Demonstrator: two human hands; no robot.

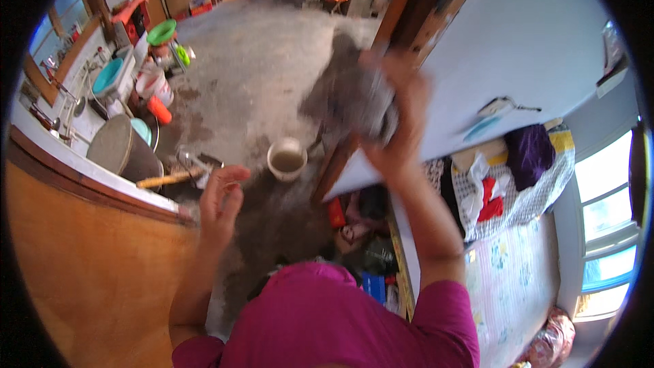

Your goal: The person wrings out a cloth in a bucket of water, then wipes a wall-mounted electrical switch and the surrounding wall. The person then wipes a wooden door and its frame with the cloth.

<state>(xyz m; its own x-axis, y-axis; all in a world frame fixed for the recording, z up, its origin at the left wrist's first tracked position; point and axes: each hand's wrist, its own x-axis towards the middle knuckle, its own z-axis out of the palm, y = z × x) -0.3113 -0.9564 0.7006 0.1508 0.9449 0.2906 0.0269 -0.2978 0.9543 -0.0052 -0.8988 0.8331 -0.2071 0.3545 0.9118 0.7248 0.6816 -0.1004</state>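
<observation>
My right hand (402,116) is raised beside the brown wooden door frame (409,10), its fingers closed on a grey cloth (354,95). The cloth hangs loose to the left of the hand; both are blurred by motion. Whether the cloth touches the frame, I cannot tell. My left hand (223,197) is lifted with its fingers loosely bent and apart, and nothing shows in it. On the floor between and beyond my hands stands a pale bucket (287,170) with murky water inside.
At left, a wooden door (95,252) stands near a big grey pot (112,144), a teal basin (107,76) and a green basin (161,32). At right, past the white wall (518,41), a bed (514,266) holds clothes. Shoes and boxes crowd the floor below the wall.
</observation>
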